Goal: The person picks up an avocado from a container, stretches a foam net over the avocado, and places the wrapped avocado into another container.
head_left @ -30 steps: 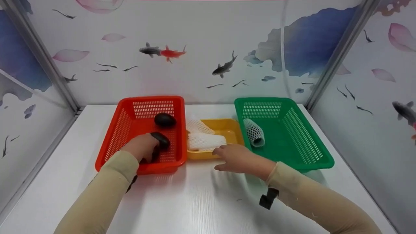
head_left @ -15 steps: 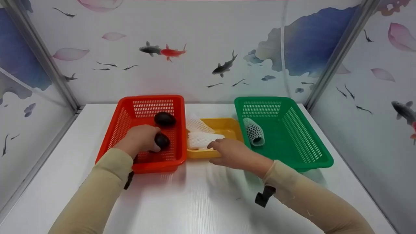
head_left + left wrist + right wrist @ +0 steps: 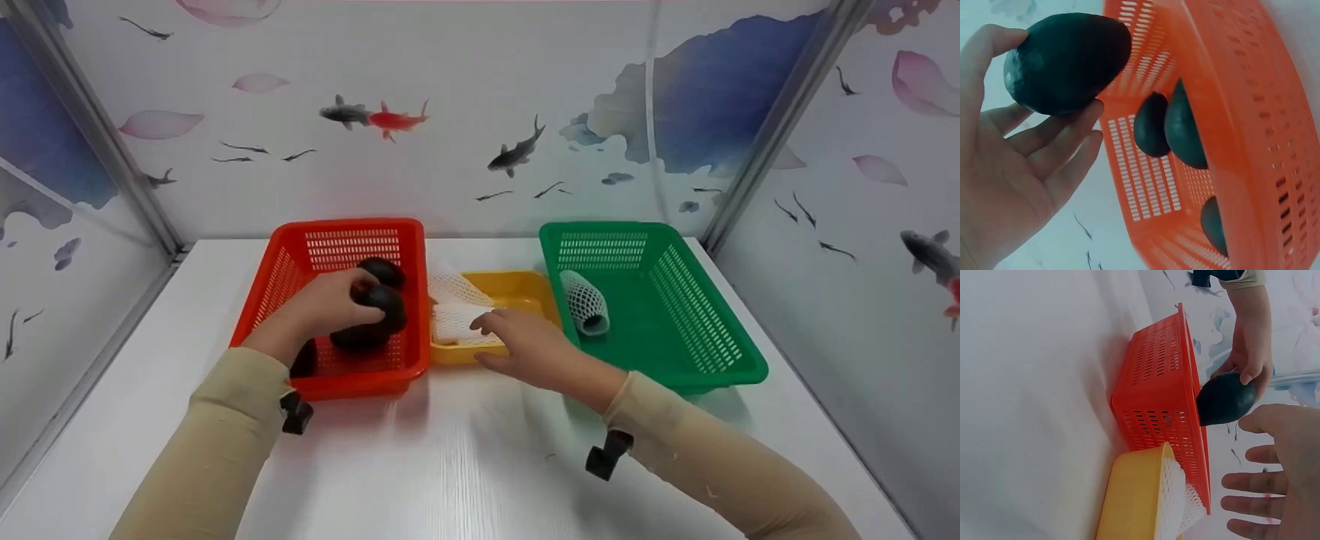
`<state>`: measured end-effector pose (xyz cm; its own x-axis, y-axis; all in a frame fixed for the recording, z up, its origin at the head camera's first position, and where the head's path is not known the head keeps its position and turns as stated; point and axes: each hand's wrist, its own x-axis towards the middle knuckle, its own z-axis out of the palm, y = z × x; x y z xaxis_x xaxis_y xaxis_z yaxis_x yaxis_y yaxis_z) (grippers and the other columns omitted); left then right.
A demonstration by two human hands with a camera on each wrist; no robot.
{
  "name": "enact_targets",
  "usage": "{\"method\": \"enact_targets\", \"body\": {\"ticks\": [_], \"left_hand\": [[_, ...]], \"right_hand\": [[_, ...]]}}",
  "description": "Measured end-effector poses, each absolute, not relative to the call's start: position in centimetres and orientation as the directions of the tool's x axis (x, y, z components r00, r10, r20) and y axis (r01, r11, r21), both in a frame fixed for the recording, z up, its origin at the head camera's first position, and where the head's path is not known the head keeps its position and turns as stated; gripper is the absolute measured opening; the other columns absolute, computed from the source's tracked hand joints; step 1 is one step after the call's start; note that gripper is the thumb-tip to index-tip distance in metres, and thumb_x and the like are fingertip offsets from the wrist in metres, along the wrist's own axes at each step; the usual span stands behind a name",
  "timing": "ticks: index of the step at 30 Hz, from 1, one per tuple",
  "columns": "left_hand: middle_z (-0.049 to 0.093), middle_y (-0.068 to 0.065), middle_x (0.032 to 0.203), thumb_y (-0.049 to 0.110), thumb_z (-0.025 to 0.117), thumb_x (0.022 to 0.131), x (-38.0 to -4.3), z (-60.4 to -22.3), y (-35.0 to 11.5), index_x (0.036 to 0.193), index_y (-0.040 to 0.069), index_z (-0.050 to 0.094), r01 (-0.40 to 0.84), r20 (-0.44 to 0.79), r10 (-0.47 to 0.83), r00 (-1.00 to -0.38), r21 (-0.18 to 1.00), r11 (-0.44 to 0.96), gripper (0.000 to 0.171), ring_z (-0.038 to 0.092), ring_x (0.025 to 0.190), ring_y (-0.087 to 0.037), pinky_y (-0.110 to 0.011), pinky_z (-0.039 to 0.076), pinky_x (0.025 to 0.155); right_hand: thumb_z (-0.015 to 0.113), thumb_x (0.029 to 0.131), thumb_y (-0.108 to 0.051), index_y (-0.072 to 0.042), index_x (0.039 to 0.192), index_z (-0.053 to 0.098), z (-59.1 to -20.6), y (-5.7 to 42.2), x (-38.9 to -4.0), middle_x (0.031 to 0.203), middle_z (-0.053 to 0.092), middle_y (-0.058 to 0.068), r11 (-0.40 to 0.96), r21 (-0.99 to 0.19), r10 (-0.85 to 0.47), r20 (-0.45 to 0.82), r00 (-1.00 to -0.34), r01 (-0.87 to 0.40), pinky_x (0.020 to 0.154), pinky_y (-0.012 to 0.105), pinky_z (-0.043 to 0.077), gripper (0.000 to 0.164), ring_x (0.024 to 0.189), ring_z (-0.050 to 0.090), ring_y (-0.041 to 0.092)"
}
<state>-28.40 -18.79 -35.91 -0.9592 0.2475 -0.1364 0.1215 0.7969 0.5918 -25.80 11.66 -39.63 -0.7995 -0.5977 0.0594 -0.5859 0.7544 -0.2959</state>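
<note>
My left hand [image 3: 326,304] grips a dark avocado [image 3: 384,309] between thumb and fingers, lifted above the red basket [image 3: 360,386]. In the left wrist view, the held avocado [image 3: 1069,62] is clear of the basket, where several others lie, such as one avocado [image 3: 1152,125] near the end wall. My right hand [image 3: 532,349] hovers over the front of the yellow tray [image 3: 529,289], its fingers spread and holding nothing. Beneath its fingertips lies a white foam net sleeve [image 3: 451,324]; a second net sleeve [image 3: 456,289] sits behind it.
To the right stands a green basket [image 3: 660,330]. Inside it, along the left wall, lies a net sleeve [image 3: 585,300] with something dark showing at its end. All three containers stand side by side on a white table [image 3: 450,465], with a printed wall panel [image 3: 450,60] behind.
My left hand has taken hold of an avocado and raised it up from the red basket's floor. The right hand has shifted slightly left over the net sleeve in the yellow tray.
</note>
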Motion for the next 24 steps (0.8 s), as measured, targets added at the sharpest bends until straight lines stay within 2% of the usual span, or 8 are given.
{"method": "enact_targets", "body": {"ticks": [11, 16, 24], "left_hand": [[0.058, -0.007, 0.122, 0.030, 0.074, 0.080, -27.3, -35.1, -15.1, 0.131, 0.021, 0.054, 0.155, -0.085, 0.304, -0.949, 0.714, 0.683, 0.055, 0.050, 0.111, -0.028, -0.051, 0.048, 0.093], [0.059, -0.007, 0.123, 0.026, 0.073, 0.081, -26.7, -35.5, -13.3, 0.131, 0.021, 0.055, 0.179, -0.054, 0.338, -0.939, 0.765, 0.619, 0.054, 0.052, 0.112, -0.027, -0.049, 0.047, 0.095], [0.061, -0.005, 0.120, 0.021, 0.076, 0.080, -25.7, -36.3, -11.4, 0.127, 0.024, 0.057, 0.135, -0.066, 0.347, -0.936, 0.841, 0.524, 0.050, 0.054, 0.113, -0.028, -0.045, 0.052, 0.089]], "right_hand": [[0.067, 0.092, -0.037, -0.017, 0.129, 0.055, -39.4, 11.4, -25.4, 0.126, 0.059, 0.002, 0.762, -0.383, -0.516, 0.128, -0.847, -0.522, 0.093, 0.038, 0.048, 0.044, 0.111, 0.056, 0.019], [0.070, 0.090, -0.037, -0.017, 0.135, 0.049, -39.3, 11.5, -25.3, 0.130, 0.056, 0.003, 0.760, -0.413, -0.473, 0.177, -0.863, -0.502, 0.095, 0.039, 0.047, 0.053, 0.114, 0.054, 0.021], [0.074, 0.087, -0.036, -0.016, 0.139, 0.045, -39.6, 11.7, -25.2, 0.133, 0.055, 0.003, 0.744, -0.454, -0.463, 0.177, -0.868, -0.490, 0.100, 0.041, 0.045, 0.063, 0.118, 0.052, 0.021]]}}
